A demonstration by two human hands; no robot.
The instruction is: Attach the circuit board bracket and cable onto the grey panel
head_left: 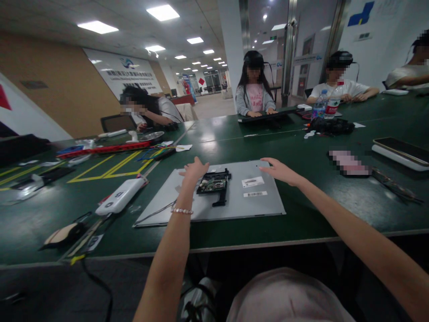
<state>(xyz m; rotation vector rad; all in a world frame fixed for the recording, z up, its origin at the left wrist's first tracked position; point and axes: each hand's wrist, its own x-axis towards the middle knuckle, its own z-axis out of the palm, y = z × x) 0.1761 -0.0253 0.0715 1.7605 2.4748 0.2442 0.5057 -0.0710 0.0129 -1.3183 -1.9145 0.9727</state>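
Much around the grey panel stays unreadable from here.

On the grey panel (234,197), the two white labels (253,182) carry print too small to read, and the circuit board (212,184) beside them shows no legible parts. The left hand (194,170) covers the panel's far edge behind it. To the panel's right, a pink item (346,162) is blurred out. Right of that, the dark flat device (402,150) runs off the picture's edge. Left of the panel, the clutter by the red strip (103,150) is too small to make out.
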